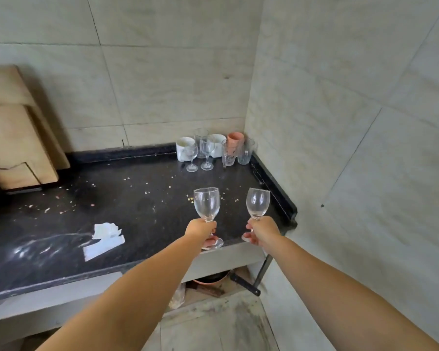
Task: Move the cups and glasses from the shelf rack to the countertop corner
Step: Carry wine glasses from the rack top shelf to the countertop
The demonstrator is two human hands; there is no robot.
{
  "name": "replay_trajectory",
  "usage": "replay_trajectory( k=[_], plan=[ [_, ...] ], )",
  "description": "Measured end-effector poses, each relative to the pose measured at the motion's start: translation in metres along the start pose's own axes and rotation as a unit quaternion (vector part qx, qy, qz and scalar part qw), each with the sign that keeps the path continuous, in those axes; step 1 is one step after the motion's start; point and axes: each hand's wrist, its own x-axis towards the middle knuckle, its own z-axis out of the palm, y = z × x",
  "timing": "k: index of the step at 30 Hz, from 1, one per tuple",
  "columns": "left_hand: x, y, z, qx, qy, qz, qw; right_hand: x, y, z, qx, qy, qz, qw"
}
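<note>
Two stemmed wine glasses are held upright above the near right part of the dark bench [137,198]. The left glass [206,204] is gripped by its stem in the left hand [200,229], whose fingers are curled round it above the foot. The right glass [258,202] is gripped the same way in the right hand [262,230], fingers clamped on the stem. At the far right corner of the bench, a cluster of cups and glasses [213,148] is seen: two small wine glasses in front, white mugs [184,148], a pink cup [235,140] and clear tumblers behind. A crumpled white paper [103,239] lies on the bench to the left of the hands. A wooden board [18,127] leans against the wall at the far left of the bench.
</note>
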Motion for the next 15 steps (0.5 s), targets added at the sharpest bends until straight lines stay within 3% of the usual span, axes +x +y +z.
replay_trajectory(
  k=[5, 15],
  plan=[
    [0.061, 0.036, 0.032, 0.015, 0.021, -0.005, 1.0, 0.081, -0.034, -0.016, -0.106, 0.02, -0.052, 0.993],
    [0.189, 0.099, 0.065, -0.028, -0.012, -0.031, 0.999, 0.217, -0.087, -0.003, -0.027, 0.013, -0.013, 0.999]
  ],
)
